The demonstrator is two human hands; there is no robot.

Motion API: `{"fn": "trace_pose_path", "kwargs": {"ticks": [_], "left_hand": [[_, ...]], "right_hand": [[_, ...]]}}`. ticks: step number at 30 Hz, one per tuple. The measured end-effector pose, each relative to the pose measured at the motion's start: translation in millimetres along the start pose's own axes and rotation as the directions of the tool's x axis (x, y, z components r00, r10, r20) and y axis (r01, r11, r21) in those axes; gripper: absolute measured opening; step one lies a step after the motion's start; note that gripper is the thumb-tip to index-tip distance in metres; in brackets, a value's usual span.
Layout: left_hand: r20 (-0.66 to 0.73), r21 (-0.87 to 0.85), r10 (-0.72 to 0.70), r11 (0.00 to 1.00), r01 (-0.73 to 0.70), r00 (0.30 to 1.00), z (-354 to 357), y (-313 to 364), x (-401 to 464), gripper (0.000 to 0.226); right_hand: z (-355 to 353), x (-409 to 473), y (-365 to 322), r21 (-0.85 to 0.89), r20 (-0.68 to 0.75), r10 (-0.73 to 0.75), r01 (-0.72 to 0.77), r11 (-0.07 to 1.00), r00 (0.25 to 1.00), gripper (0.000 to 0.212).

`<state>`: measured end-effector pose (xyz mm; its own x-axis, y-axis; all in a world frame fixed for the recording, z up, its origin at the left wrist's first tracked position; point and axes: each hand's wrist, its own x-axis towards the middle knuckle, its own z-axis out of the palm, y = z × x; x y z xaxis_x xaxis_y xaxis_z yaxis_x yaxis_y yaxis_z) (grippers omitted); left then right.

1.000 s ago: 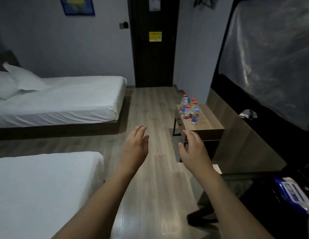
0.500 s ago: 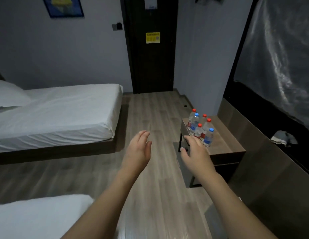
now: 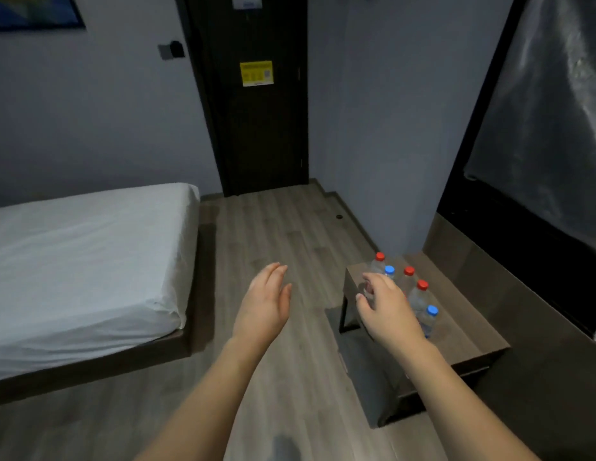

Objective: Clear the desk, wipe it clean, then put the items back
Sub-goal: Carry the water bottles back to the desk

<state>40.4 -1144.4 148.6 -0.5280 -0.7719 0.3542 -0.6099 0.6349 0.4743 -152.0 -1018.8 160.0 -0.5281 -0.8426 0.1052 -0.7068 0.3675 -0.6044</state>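
Bottles [image 3: 418, 296]: clustered upright on wooden surface [image 3: 463, 331], red and blue caps.
Handling: likely light, smooth plastic, easily toppled; take each round mid-body.
Right hand [image 3: 386, 311]: fingers loosely spread, reaching, holding nothing.
Left hand [image 3: 265, 306]: flat, released, over floor.

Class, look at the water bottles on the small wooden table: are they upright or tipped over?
Upright: the visible water bottles stand with caps on top on the small wooden table.
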Motion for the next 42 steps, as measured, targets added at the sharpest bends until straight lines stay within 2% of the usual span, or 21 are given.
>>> {"fn": "trace_pose_path", "kwargs": {"ticks": [6,9,15,20,23,27,31,34,36,38,40,42], "left_hand": [[0.132,-0.035,0.118,0.993,-0.114,0.984,65.5,-15.4,156.4,0.041],[0.232,-0.068,0.218,0.976,-0.208,0.948,112.0,-4.3,212.0,0.042],[0.391,-0.045,0.343,0.934,-0.355,0.854,189.5,8.0,295.8,0.046],[0.561,-0.035,0.418,0.874,-0.484,0.714,247.8,14.1,344.5,0.046],[0.649,-0.070,0.504,0.786,-0.615,0.570,300.6,21.6,362.9,0.045],[0.757,-0.176,0.537,0.717,-0.674,0.373,377.9,25.3,369.2,0.039],[0.772,-0.271,0.585,0.655,-0.705,0.247,439.4,8.3,368.6,0.036],[0.722,-0.308,0.655,0.592,-0.745,0.221,461.3,-6.9,369.6,0.023],[0.759,-0.319,0.618,0.628,-0.710,0.205,457.1,-1.5,376.7,0.030],[0.792,-0.304,0.567,0.686,-0.660,0.225,439.7,13.6,391.1,0.046],[0.821,-0.229,0.517,0.688,-0.689,0.244,416.2,37.5,410.4,0.041],[0.803,-0.219,0.537,0.669,-0.710,0.259,390.7,63.0,428.1,0.043]], "right_hand": [[-14.5,103.7,43.9,-0.070,-0.110,0.182,-0.190,0.979,0.977,0.043],[-15.4,141.0,84.7,-0.105,-0.135,0.277,-0.292,0.951,0.951,0.043],[-2.1,228.6,156.2,-0.123,-0.061,0.434,-0.438,0.891,0.899,0.044],[14.2,281.9,196.6,-0.173,0.072,0.564,-0.547,0.819,0.822,0.048],[28.3,306.6,223.2,-0.214,0.127,0.622,-0.590,0.778,0.773,0.050],[58.5,331.4,256.9,-0.334,0.211,0.676,-0.599,0.728,0.706,0.037],[87.4,346.1,283.7,-0.438,0.264,0.724,-0.590,0.679,0.637,0.032],[93.2,352.2,291.6,-0.450,0.232,0.720,-0.584,0.675,0.654,0.033],[91.9,352.1,290.6,-0.417,0.215,0.725,-0.610,0.674,0.654,0.030],[86.4,349.5,283.4,-0.358,0.184,0.744,-0.661,0.660,0.642,0.025],[73.3,349.0,269.0,-0.282,0.116,0.759,-0.712,0.643,0.640,0.023],[51.2,350.3,246.3,-0.202,0.026,0.772,-0.753,0.626,0.635,0.025]]}}
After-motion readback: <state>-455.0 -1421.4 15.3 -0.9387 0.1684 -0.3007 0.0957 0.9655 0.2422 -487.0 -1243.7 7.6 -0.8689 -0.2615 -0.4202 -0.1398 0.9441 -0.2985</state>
